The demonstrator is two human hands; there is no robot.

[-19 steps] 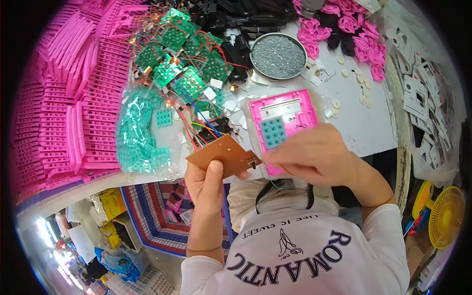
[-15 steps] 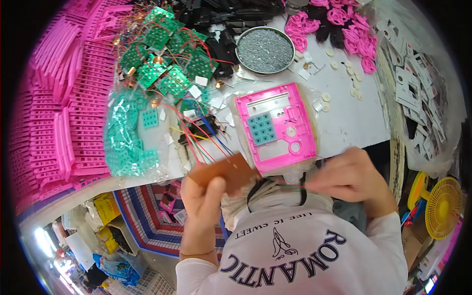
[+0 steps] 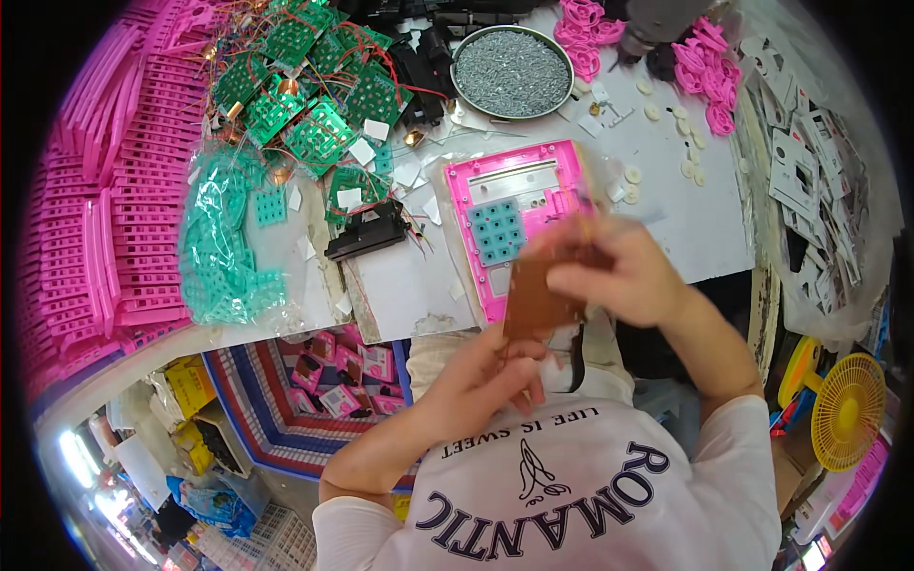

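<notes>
Board (image 3: 541, 305), brown, flat, rectangular: gripped at its right side by the right hand; held tilted above the lower right part of the pink casing, part of which is hidden by it.
Right hand (image 3: 624, 271): closed on the board, thumb laid across the near face; fingers blurred.
Left hand (image 3: 490, 376): fingers loosely half-curled, held just beside the lower end of the board; whether the board is touched cannot be told.
Pink rectangular plastic casing (image 3: 569, 171): laid on the white tabletop (image 3: 700, 243), its inner side turned up.
Blue-grey square rubber keypad (image 3: 496, 231): set in the left part of the casing.
Black elongated plastic part (image 3: 369, 230): left of the casing, thin coloured wires seen at its right end.
Green circuit boards (image 3: 322, 133): heaped at upper left, tangled with red wires.
Teal rubber keypads (image 3: 224, 252): bagged in clear plastic; one loose teal keypad (image 3: 270, 205) beside them.
Round metal dish (image 3: 515, 117): filled with small grey metal pieces (image 3: 514, 71), placed beyond the casing.
White round discs (image 3: 633, 176): scattered right of the casing.
Pink coiled cords (image 3: 709, 76): piled at upper right.
Pink plastic frames (image 3: 124, 219): stacked in dense rows at far left.
</notes>
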